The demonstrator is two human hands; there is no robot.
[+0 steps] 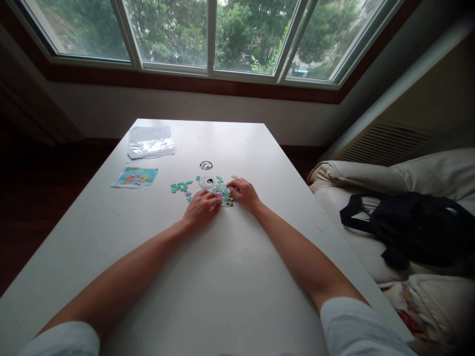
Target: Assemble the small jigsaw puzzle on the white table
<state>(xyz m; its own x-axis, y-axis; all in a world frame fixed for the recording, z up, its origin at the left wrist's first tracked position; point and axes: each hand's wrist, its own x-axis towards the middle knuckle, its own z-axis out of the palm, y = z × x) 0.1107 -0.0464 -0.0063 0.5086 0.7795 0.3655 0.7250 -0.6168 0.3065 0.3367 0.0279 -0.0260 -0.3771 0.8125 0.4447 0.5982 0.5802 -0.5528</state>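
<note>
A partly joined jigsaw puzzle [224,196] with a colourful cartoon picture lies flat on the white table. My left hand [202,206] rests at its left side, fingers loosely spread and touching the edge. At the right side, my right hand [243,192] has its fingers curled and pressed together over the puzzle's edge; whatever is between the tips is hidden. Loose green puzzle pieces [181,187] are scattered left of the puzzle, and a few more lie just beyond it. Behind my left fingers sits a round, silvery disc-shaped item [207,182].
A printed picture sheet [135,177] and a clear plastic sleeve with papers [151,142] lie on the table's left. A dark round item [206,165] is farther back. Right of the table [237,291], a black bag [419,227] rests on a pale sofa [356,193]. Windows stand ahead.
</note>
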